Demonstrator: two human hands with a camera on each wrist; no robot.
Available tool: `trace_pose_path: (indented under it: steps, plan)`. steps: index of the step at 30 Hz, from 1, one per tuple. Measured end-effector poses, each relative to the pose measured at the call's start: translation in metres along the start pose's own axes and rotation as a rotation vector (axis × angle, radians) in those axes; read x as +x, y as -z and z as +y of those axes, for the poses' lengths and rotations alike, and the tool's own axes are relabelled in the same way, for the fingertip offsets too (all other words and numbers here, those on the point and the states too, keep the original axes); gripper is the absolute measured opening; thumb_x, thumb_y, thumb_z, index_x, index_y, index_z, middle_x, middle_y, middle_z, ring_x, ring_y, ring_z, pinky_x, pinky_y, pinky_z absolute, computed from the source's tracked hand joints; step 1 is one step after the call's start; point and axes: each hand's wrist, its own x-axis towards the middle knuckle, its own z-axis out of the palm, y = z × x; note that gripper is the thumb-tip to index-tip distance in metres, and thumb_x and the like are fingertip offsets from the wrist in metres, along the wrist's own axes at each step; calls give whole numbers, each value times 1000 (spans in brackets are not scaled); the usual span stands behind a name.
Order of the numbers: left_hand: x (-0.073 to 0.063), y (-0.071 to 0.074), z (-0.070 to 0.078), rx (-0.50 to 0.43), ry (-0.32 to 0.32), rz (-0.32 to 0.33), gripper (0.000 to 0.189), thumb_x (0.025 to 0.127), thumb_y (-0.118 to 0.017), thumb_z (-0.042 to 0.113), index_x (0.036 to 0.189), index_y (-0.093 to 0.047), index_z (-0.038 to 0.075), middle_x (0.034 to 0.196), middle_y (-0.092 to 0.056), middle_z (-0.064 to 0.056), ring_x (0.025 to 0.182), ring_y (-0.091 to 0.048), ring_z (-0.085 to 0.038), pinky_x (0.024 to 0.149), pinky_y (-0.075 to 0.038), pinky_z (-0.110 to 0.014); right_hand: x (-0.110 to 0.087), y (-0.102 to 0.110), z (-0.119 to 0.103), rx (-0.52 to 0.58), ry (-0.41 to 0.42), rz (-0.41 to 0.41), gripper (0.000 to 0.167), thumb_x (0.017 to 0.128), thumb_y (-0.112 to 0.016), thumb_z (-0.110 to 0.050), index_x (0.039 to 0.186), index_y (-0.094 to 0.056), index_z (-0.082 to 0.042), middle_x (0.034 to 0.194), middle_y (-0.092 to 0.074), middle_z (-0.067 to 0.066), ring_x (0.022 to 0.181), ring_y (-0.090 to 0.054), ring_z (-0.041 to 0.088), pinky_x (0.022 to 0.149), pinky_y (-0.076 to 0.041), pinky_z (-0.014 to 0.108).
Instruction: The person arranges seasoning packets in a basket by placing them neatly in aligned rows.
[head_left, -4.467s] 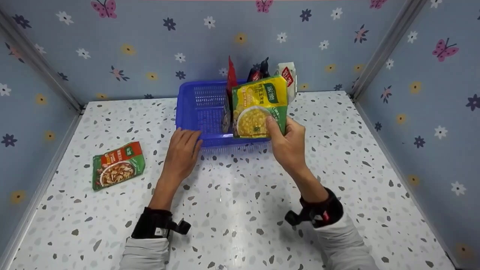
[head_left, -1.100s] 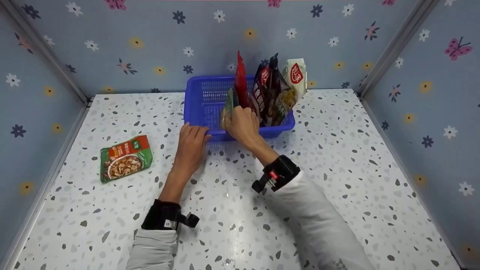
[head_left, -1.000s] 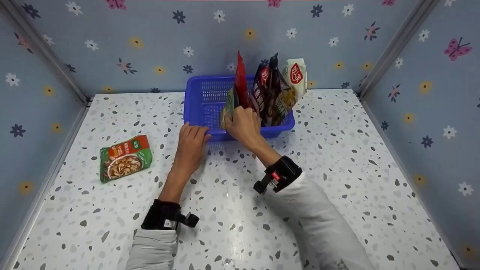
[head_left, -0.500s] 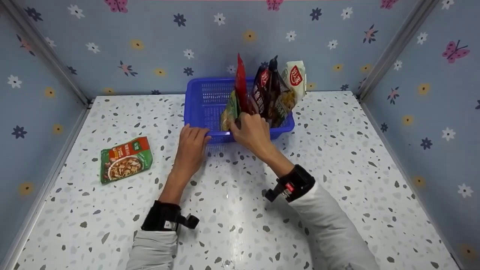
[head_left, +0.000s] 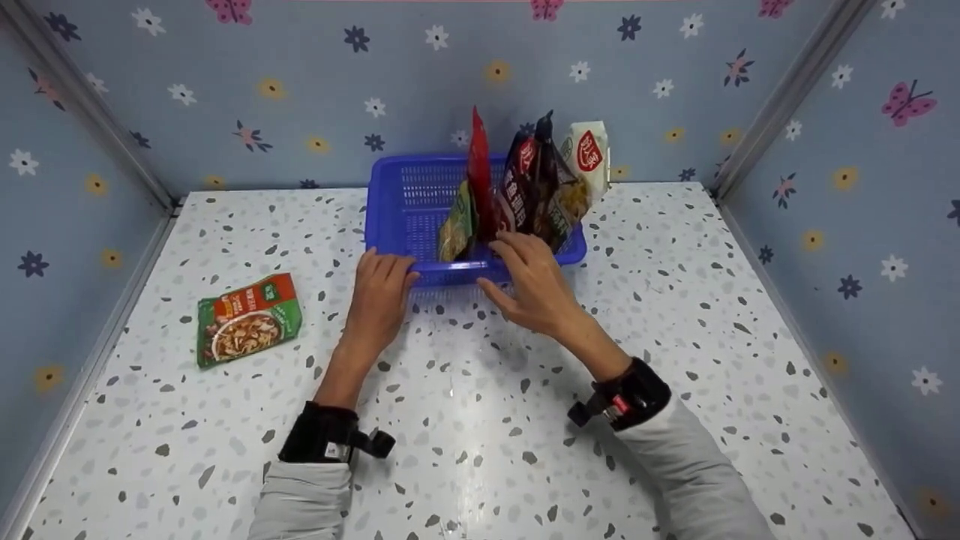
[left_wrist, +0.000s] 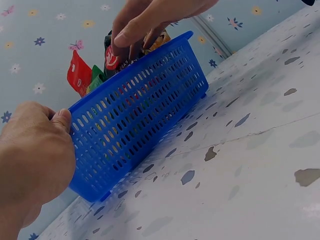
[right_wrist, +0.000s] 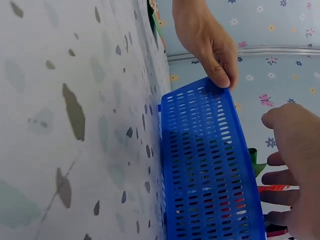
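Observation:
A blue plastic basket [head_left: 390, 225] stands on the speckled table by the back wall. My left hand [head_left: 377, 300] grips its front left corner, with the thumb on the outer wall and the fingers over the rim, as the right wrist view shows. My right hand [head_left: 536, 289] hovers at the front rim, fingers spread, holding nothing. Inside the basket a yellow-green food packet [head_left: 456, 225] stands upright, left of a red packet [head_left: 480, 172]. Dark packets [head_left: 525, 184] and a white-topped packet [head_left: 589, 157] lean at the right end.
A red-and-green food packet [head_left: 249, 319] lies flat on the table [head_left: 450, 420] to the left of the basket. Flower-patterned panels [head_left: 300, 90] enclose the table at the back and both sides.
Earlier my right hand held the yellow-green packet above the basket. It has set it upright inside, let go and drawn back to the right, fingers opened. My left hand stays on the rim.

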Motion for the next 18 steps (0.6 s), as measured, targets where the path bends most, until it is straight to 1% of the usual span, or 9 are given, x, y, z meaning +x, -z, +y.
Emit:
trace_pose_path:
  steps: [3, 8, 12, 18]
  plan:
    - [-1, 0, -1, -5, -2, 6, 27, 113, -66, 16, 129, -73, -5, 119, -77, -24, 119, -68, -44, 133, -39, -64, -6, -5, 10, -48, 31, -16, 62, 110, -72, -41, 153, -62, 2, 157, -65, 27, 149, -60, 47, 133, -42, 66]
    - [-2, -1, -1, -2, -1, -1, 28, 115, -64, 17, 130, -73, -5, 120, -77, -24, 120, -69, -45, 132, -39, -65, -12, -13, 20, -102, 32, -32, 63, 111, -71, -44, 154, -62, 1, 156, -67, 26, 147, -62, 45, 130, -44, 64]
    - [-1, 0, -1, 6, -3, -4, 27, 115, -63, 16, 131, -73, -4, 120, -77, -24, 120, -69, -45, 133, -39, -65, -13, -16, 24, -123, 46, -12, 54, 113, -70, -39, 149, -67, 1, 148, -73, 23, 139, -68, 41, 124, -50, 60]
    - [-1, -2, -1, 4, -13, 16, 24, 113, -66, 13, 129, -73, -4, 118, -77, -24, 119, -69, -44, 131, -40, -65, -12, -20, 28, -147, 60, 60, 35, 116, -65, -28, 137, -76, -2, 128, -82, 16, 119, -77, 35, 106, -59, 51]
